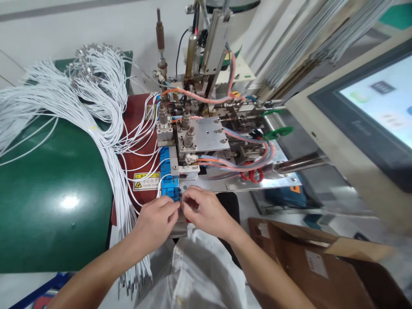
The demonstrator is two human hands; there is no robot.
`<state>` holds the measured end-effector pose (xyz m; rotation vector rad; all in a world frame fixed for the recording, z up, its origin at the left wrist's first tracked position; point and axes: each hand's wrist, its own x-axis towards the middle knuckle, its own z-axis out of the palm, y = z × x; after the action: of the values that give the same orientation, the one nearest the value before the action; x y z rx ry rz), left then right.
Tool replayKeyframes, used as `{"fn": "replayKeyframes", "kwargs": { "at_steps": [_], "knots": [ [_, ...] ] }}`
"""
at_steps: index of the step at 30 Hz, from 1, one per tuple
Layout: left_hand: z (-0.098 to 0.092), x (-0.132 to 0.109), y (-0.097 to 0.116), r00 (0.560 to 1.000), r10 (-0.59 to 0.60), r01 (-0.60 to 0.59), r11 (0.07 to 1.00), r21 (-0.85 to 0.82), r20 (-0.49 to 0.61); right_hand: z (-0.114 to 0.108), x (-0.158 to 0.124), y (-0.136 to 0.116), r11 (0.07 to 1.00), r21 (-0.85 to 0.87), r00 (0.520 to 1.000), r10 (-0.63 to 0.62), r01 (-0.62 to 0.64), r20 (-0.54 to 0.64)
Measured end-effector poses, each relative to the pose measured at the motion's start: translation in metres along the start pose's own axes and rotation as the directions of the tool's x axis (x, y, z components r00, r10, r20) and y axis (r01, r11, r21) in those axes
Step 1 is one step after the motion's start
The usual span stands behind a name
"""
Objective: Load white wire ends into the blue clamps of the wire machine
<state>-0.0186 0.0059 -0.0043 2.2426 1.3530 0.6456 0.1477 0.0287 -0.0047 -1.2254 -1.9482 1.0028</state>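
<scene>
My left hand (157,219) and my right hand (206,212) meet at the front end of a row of blue fixture blocks (170,186). Both have thumb and finger pinched together. What lies between the fingertips is too small to make out. White wires (140,139) arc from a thick bundle (109,171) into the blue blocks. One of them drops close to my left fingertips. Right behind the blocks stands a metal machine (206,133) with a flat plate, knobs and orange and clear tubes.
A green curved surface (48,206) carries the wire bundle on the left. A yellow warning label (146,181) is stuck on the red base (131,116). A wire spool (275,124) with green flanges, a touch screen (380,94) and an open cardboard box (322,266) are on the right.
</scene>
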Motion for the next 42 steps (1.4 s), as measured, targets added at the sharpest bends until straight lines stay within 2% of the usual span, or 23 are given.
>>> {"fn": "replayKeyframes", "kwargs": {
  "at_steps": [2,4,7,9,12,15,17,21,25,26,28,31,33,35,38,42],
  "knots": [
    [-0.003,0.002,0.000,1.000,-0.012,0.012,0.998,-0.069,-0.001,0.005,0.000,0.002,0.996,0.092,1.000,0.004,-0.002,-0.029],
    [-0.002,0.004,0.000,0.990,-0.121,0.110,0.981,-0.160,-0.067,0.015,-0.002,0.004,0.976,0.214,0.988,0.060,-0.029,-0.141],
    [0.004,0.004,-0.001,0.949,-0.279,0.234,0.937,-0.261,-0.150,0.031,-0.006,0.004,0.938,0.339,0.933,0.185,-0.074,-0.309],
    [0.008,0.003,-0.001,0.937,-0.312,0.255,0.920,-0.298,-0.160,0.037,-0.009,0.004,0.943,0.325,0.914,0.187,-0.065,-0.360],
    [0.008,0.003,-0.001,0.935,-0.324,0.270,0.913,-0.305,-0.145,0.035,-0.011,0.002,0.978,0.209,0.910,0.074,0.014,-0.407],
    [0.005,0.005,0.001,0.936,-0.321,0.277,0.924,-0.262,-0.142,0.029,-0.009,0.001,0.991,0.113,0.922,-0.021,0.070,-0.386],
    [0.004,0.006,0.001,0.938,-0.309,0.272,0.937,-0.218,-0.155,0.026,-0.007,0.002,0.995,0.078,0.939,-0.035,0.065,-0.341],
    [0.005,0.003,0.000,0.956,-0.247,0.233,0.967,-0.103,-0.160,0.020,-0.003,0.004,1.000,0.019,0.969,-0.017,0.022,-0.247],
    [0.006,-0.001,-0.002,0.991,-0.082,0.088,0.995,0.050,-0.105,0.014,0.000,0.004,0.998,-0.059,0.994,0.017,-0.023,-0.108],
    [0.006,-0.001,-0.002,0.993,-0.072,0.078,0.995,0.060,-0.096,0.014,0.000,0.004,0.998,-0.054,0.994,0.032,-0.038,-0.100],
    [0.006,-0.001,-0.002,0.984,-0.150,0.152,0.988,0.005,-0.100,0.017,0.001,0.001,0.996,0.020,0.986,0.086,-0.084,-0.142],
    [0.008,0.001,-0.001,0.914,-0.393,0.358,0.897,-0.258,-0.098,0.031,-0.001,-0.004,0.950,0.266,0.932,0.239,-0.165,-0.274],
    [0.011,0.001,0.000,0.854,-0.517,0.438,0.771,-0.461,-0.053,0.040,-0.003,-0.007,0.882,0.433,0.886,0.342,-0.188,-0.312],
    [0.013,0.001,0.001,0.809,-0.587,0.482,0.645,-0.593,0.020,0.047,-0.005,-0.007,0.825,0.529,0.863,0.402,-0.197,-0.305],
    [0.013,0.001,0.003,0.775,-0.625,0.515,0.533,-0.672,0.098,0.048,-0.008,-0.004,0.812,0.550,0.872,0.401,-0.197,-0.280],
    [0.011,0.003,0.003,0.761,-0.636,0.519,0.481,-0.706,0.126,0.040,-0.010,0.002,0.830,0.516,0.902,0.368,-0.211,-0.224]
  ]
}}
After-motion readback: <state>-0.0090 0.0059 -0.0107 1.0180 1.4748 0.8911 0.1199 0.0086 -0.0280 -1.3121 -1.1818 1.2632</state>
